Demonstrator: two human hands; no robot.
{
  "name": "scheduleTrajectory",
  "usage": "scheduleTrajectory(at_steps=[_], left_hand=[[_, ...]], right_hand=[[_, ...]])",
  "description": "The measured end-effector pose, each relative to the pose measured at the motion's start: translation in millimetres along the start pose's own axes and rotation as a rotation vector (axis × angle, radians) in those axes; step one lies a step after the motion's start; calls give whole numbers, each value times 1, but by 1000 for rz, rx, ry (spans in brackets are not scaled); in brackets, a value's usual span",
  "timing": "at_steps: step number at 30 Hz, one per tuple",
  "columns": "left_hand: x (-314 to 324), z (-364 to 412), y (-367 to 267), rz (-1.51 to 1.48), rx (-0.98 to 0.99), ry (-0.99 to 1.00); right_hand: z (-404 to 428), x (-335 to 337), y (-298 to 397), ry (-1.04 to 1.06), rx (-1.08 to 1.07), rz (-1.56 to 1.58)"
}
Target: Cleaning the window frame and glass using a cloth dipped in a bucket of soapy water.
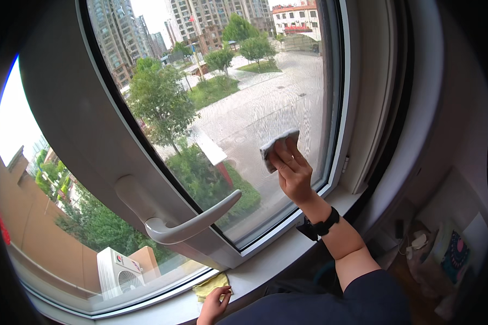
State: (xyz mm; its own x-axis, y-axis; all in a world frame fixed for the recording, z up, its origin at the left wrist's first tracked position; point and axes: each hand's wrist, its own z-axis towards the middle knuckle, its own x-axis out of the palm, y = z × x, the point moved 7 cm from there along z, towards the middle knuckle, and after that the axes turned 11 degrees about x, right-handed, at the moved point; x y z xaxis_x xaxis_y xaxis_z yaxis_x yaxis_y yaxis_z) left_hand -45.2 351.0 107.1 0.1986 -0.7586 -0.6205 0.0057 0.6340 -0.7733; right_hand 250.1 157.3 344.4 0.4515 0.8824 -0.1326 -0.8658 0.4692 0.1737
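Note:
My right hand (295, 174) presses a folded grey cloth (279, 149) flat on the lower part of the window pane (244, 109). A black watch or band circles that wrist. At the bottom, my left hand (216, 302) rests by a yellow cloth (211, 286) on the white windowsill (264, 270); its fingertips are at the cloth's near edge, and whether they grip it cannot be told. Between the hands and to the left, the white window handle (195, 223) sticks out from the frame.
Left of the wide white frame (77, 105) is a second pane, with an air conditioner's outdoor unit (124, 272) beyond it. A hinge (345, 164) sits on the right side of the frame. Bags and other items (439, 252) lie at the lower right.

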Motion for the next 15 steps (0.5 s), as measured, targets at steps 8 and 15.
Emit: scheduleTrajectory(at_steps=[8, 15], left_hand=[[-2, 12, -14, 42, -1, 19], [3, 7, -17, 37, 6, 29]], right_hand=[[-80, 5, -17, 82, 94, 15], [-165, 4, -42, 187, 184, 25]])
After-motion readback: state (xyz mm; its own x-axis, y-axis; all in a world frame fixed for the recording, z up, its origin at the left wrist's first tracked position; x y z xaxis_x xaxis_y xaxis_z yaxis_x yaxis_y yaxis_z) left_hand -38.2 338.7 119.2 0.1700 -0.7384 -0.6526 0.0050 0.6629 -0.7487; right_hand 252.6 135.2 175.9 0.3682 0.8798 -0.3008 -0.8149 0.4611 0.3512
